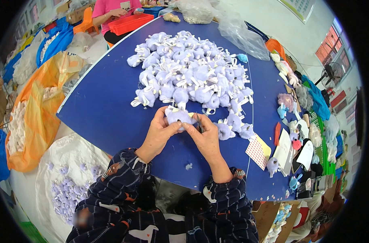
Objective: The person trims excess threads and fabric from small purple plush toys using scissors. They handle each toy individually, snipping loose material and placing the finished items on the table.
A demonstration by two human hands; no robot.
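Note:
Over the near part of the blue table, a small lavender plush toy (178, 116) with pale yellow ears is held between both hands. My left hand (157, 133) is closed round its left side, thumb pressed on the front. My right hand (208, 139) pinches the right side, with its thumb near a small dark spot on the plush. A slim dark metal tool (200, 124) sticks out between the right fingers; its kind is unclear. Just beyond the hands lies a big pile of similar lavender plush pieces (192, 69) with white ribbon loops, a few of them nearest my right hand.
The blue table (107, 117) curves around me. Sticker sheets (258, 153), a red pen-like item (277, 133) and other plush toys lie at right. A white sack (71, 194) of lavender pieces stands lower left, beside orange bags (30, 125). Across the table, a person holds a red tray (130, 24).

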